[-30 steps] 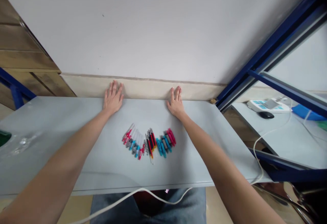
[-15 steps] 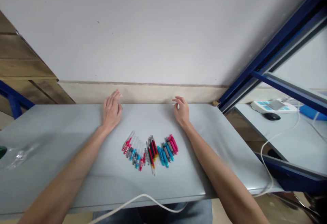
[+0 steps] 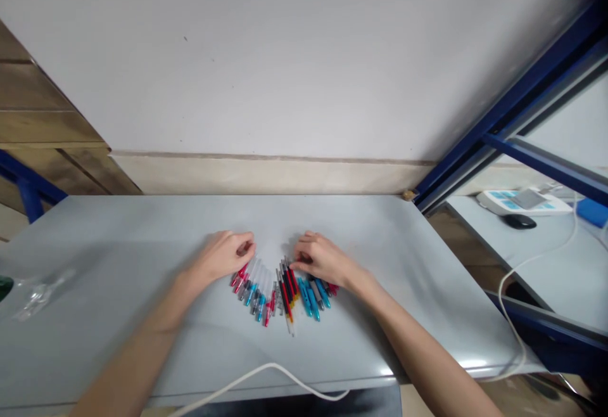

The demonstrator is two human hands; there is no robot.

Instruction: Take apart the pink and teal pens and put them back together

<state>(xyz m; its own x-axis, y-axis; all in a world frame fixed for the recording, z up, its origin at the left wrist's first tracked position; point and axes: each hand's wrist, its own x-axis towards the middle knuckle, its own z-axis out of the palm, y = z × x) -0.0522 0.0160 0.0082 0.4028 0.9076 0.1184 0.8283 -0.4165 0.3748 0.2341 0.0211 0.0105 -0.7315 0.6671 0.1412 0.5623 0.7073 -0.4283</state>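
Note:
A fan-shaped row of several small pens (image 3: 278,295), red, pink, blue, grey and black, lies on the grey table (image 3: 118,277). My left hand (image 3: 222,258) rests at the row's left end, its fingers curled and thumb and forefinger pinched together over the tops of the pink pens. My right hand (image 3: 323,262) lies over the right end, fingers bent down onto the tops of the black and red pens and covering some of the blue and pink ones. Whether either hand actually grips a pen is hidden by the fingers.
A white cable (image 3: 247,376) runs along the table's front edge. Crumpled clear plastic (image 3: 38,290) lies at the far left. A white wall stands behind the table. A blue metal frame (image 3: 498,113) rises at the right, beside a second table with a mouse (image 3: 519,220) and a white device (image 3: 522,200).
Both hands have drawn back from the table's far edge toward me and come down on the pens, their fingers curling from flat to bent.

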